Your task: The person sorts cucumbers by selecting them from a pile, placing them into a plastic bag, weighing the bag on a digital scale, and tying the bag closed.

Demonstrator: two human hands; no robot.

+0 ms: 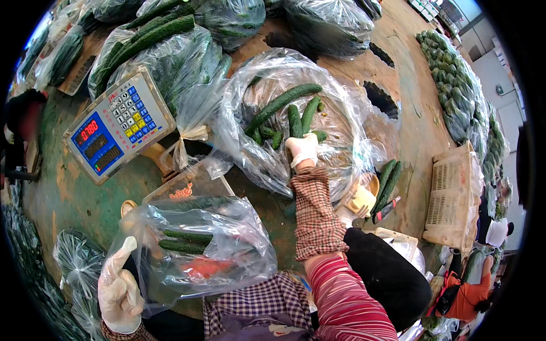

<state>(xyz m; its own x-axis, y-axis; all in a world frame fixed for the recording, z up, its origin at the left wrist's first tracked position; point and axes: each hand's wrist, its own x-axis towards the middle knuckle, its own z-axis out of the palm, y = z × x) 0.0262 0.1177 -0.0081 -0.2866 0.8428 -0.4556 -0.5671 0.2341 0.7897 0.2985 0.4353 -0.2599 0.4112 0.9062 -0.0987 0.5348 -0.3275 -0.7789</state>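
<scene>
My right hand [303,149], in a white glove, reaches into a large clear plastic bag [347,96] and is closed on the near end of a cucumber [294,120]. Beside it lie a second short cucumber [310,113] and a long curved one [284,105]. My gloved left hand [120,290] is at the left edge of a smaller clear bag [244,244]. Its index finger is stretched out, and the others curl on what appears to be the bag's edge. Two cucumbers [185,242] show through that bag, along with a red patch.
A digital scale display [119,125] stands at left, beside a bag of long cucumbers [170,68]. To the right lie two loose cucumbers [388,182], a red-and-black tool [387,210] and a beige crate [449,196]. A person in orange [466,290] is at the far right.
</scene>
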